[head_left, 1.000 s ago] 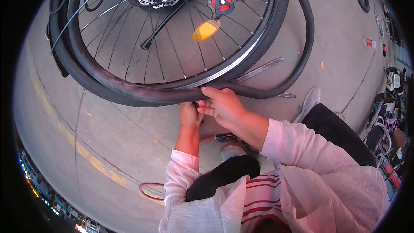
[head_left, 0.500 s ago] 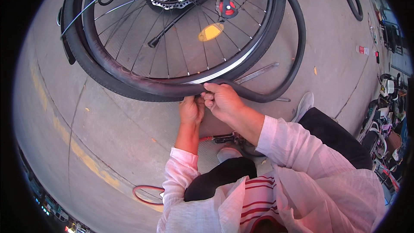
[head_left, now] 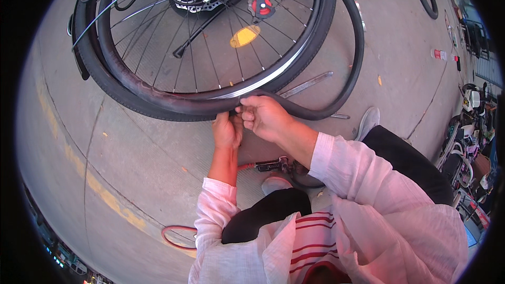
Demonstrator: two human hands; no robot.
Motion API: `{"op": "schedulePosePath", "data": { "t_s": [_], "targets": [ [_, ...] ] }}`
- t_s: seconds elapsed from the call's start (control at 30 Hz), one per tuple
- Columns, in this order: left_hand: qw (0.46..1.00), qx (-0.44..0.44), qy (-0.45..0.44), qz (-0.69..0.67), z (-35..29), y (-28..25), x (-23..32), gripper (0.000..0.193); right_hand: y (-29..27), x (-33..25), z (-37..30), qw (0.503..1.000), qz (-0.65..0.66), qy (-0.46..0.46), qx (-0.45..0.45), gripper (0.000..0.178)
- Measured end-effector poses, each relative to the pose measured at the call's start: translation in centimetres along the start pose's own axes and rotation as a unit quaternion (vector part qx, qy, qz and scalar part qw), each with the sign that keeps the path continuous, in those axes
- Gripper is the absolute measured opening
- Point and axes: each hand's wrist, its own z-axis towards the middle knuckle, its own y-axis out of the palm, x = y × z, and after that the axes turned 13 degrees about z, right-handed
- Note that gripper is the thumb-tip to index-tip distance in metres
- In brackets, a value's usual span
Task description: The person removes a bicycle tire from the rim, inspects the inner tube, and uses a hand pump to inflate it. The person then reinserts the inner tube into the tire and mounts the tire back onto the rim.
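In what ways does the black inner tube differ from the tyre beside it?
The inner tube looks smooth, while the tyre shows a textured tread. The inner tube swings out in a loose loop at right; the tyre follows the wheel rim more closely. Both are dark and curved.

The left hand [head_left: 227, 130] is curled, fingertips hidden, its forearm [head_left: 223, 165] reaching nearly straight away. Close by, the right hand [head_left: 267, 118] has bent fingers, thumb pointing left; the right forearm [head_left: 299, 141] slants in from near right.
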Motion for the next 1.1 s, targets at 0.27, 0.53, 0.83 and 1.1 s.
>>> {"op": "schedulePosePath", "data": {
  "t_s": [0.27, 0.53, 0.83, 1.1],
  "targets": [
    [0.997, 0.055, 0.022, 0.051, -0.4, 0.9, 0.5, 0.025, -0.6, 0.5, 0.8, 0.997, 0.047, 0.048, -0.026, 0.013],
    [0.993, 0.087, 0.081, 0.016, -0.6, 4.4, 0.9, 0.022, -3.9, -1.6, -0.5, 0.883, -0.416, -0.069, -0.206, 0.020],
    [0.974, 0.198, 0.102, 0.040, -0.7, 5.8, 2.4, 0.044, -8.8, -11.3, -8.7, 0.283, -0.958, -0.022, 0.035, 0.063],
    [0.947, 0.275, 0.028, 0.166, 2.4, 2.8, 3.2, 0.028, -1.5, -20.8, -6.1, 0.122, -0.827, -0.476, -0.275, 0.041]
  ]
}}
